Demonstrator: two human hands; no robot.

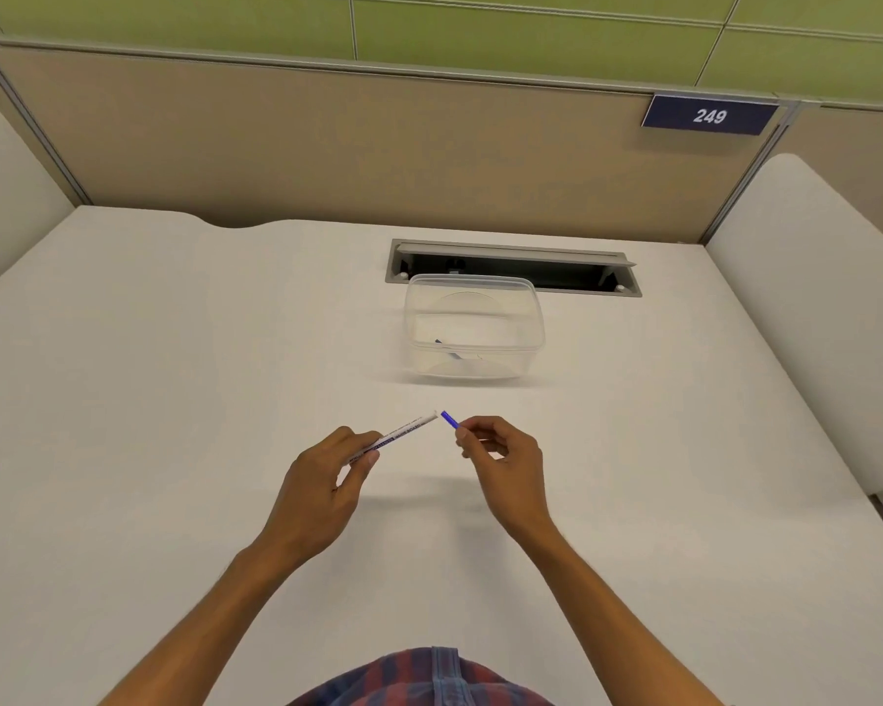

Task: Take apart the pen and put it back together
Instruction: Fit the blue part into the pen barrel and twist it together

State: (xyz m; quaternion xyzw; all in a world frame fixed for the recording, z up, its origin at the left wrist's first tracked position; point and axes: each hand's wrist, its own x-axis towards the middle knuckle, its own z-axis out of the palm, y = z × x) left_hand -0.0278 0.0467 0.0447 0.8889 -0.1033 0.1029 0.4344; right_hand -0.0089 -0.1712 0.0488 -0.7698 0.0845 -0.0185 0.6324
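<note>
Now the left hand pinches a white printed pen barrel pointing to two o'clock; the right hand pinches a small blue pen piece just beside its open end.

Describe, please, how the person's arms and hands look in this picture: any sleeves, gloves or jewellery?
Both arms are bare from the elbow down; no sleeves reach the forearms. The left hand and the right hand wear no gloves, and no rings, watch or bracelets show. A red-and-blue plaid shirt shows at the bottom edge.

I'm at an office cubicle. Beige partition panels wall in my white desk, there's a cable tray, and a seat number plate reads 249.
</note>
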